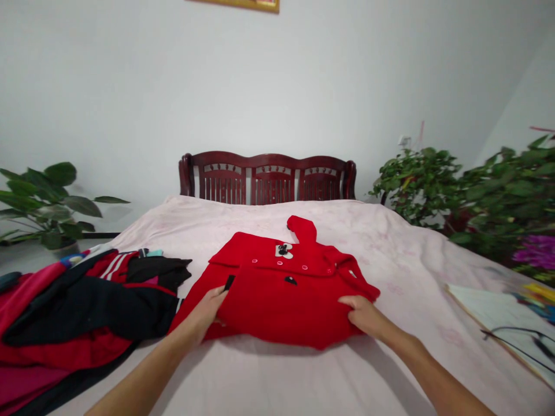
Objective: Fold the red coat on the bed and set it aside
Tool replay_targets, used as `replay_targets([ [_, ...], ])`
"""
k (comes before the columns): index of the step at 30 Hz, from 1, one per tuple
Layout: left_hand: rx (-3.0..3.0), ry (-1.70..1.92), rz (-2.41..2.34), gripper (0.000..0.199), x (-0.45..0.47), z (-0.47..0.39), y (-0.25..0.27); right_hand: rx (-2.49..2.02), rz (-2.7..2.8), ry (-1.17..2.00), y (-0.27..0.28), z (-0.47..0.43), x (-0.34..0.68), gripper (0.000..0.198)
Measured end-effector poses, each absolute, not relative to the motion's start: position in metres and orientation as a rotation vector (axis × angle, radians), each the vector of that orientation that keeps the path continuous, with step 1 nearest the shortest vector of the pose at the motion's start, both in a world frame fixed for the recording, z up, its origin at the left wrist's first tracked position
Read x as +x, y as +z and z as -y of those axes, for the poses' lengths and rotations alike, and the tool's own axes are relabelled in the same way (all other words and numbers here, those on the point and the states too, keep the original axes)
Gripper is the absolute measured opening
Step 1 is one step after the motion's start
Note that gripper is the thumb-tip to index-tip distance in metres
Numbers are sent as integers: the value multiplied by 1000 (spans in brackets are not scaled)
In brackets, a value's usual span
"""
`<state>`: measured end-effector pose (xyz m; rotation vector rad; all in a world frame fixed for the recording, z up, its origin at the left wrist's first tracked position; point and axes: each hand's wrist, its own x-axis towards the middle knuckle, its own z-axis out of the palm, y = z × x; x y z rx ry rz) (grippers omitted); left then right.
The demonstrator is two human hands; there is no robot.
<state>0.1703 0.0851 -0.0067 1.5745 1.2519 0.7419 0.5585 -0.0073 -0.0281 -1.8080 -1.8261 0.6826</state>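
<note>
a red knitted garment lies flat on the bed, near the middle, its lower half doubled up over the buttoned front. the left hand is clamped on the garment's left edge, fingers over the fold beside a small black tab. the right hand is clamped on the right edge, fingers curled round the cloth. judged step: a fold in progress, both edges held level. the next move would call for both hands to travel together so the fold stays square, with the hood kept flat. a heap of red and black clothes lies just left of the garment, apart from it. potted plants stand to the right, and a wooden headboard stands behind.
</note>
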Motion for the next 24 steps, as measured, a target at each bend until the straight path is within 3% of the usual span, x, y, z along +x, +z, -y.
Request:
replay_targets([
  [3, 1740, 660, -1494, 30, 163, -123, -25, -2104, 1748, 370, -39, -6, 545, 61],
  [6, 1856, 694, -1543, 18, 139, -128, -40, -2189, 1776, 64, -48, 1, 538, 63],
  [12, 2540, 424, -1367, 60, 77, -90, -77, -1666, 1918, -444, -71, 47, 551, 72],
  [15, 2793, 360, -1426, 67, 70, -85, -81, -1598, 2095, -614, -83, 53, 548, 80],
  [18, 2843, 357, -1460, 57, 81, -88, -64, -1642, 2119, -689, -79, 39, 543, 79],
  [22, 2878, 291, -1421, 36, 93, -78, -41, -1655, 2176, -591, -48, 19, 553, 65],
  [24, 2914, 262, -1350, 35, 92, -62, -45, -1630, 2192, -524, -37, 20, 565, 60],
])
